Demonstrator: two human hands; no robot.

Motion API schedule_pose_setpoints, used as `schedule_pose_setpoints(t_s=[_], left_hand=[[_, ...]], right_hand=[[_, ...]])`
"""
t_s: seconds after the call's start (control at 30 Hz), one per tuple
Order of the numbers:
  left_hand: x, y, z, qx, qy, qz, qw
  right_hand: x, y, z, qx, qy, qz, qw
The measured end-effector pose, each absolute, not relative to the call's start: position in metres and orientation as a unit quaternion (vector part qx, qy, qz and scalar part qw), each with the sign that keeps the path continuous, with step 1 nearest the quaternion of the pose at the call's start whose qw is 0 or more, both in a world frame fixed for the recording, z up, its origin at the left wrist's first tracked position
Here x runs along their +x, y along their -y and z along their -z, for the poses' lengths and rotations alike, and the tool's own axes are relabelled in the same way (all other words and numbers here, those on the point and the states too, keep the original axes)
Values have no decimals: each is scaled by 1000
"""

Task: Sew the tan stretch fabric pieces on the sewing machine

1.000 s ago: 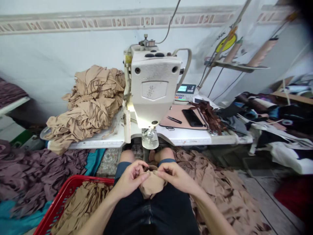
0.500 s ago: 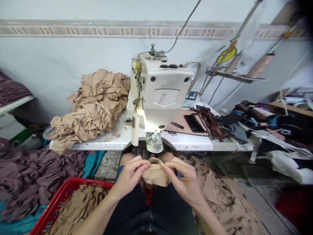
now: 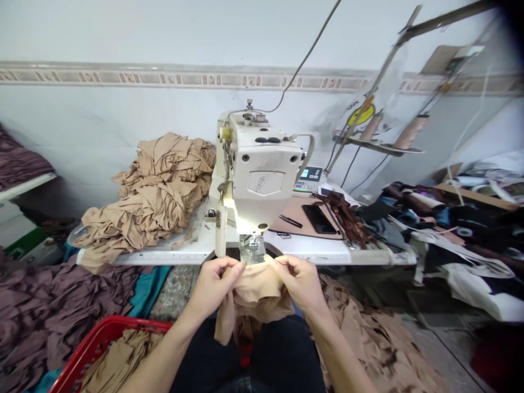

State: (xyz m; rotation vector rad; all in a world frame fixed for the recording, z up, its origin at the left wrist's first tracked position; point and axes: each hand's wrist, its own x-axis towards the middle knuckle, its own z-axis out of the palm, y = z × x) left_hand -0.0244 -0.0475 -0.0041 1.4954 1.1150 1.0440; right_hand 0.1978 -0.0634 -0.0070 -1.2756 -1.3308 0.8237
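Note:
A beige stretchy garment piece is held up between both hands, its top edge drawn out just in front of the sewing machine. My left hand pinches the left end of that edge between thumb and fingers. On the other end, my right hand is closed with thumb and forefinger together. The cloth hangs in loose folds over my lap. Its upper edge reaches the machine's narrow sewing arm; whether it touches cannot be made out.
Beige cloth is heaped left of the machine. Thread snips and a black phone lie at its right. A red basket with cloth stands lower left; purple cloth and more beige cloth lie on either side.
Both hands have brought the garment piece up and forward to the machine's sewing arm. More of the cloth now hangs below the hands. The view has tilted up slightly.

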Motion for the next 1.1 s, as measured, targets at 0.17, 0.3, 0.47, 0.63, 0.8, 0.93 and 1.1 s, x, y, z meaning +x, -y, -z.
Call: schedule_pose_setpoints(t_s=[0.17,0.3,0.47,0.63,0.8,0.93,1.1], left_hand=[[-17,36,-5,600,-499,-447,437],[-11,22,-5,590,-482,-489,424],[-4,8,2,581,-454,-505,448],[0,-2,4,572,-419,-506,491],[-9,2,12,545,-438,-501,510],[-35,13,39,562,-493,-508,428],[-77,24,67,565,-509,-484,432]], right_hand=[[199,55,9,-545,550,-329,541],[198,48,12,-541,547,-311,558],[202,38,17,-536,544,-305,569],[204,33,20,-536,531,-308,580],[209,38,37,-537,514,-334,580],[211,58,71,-563,483,-270,614],[184,102,99,-536,515,-266,614]])
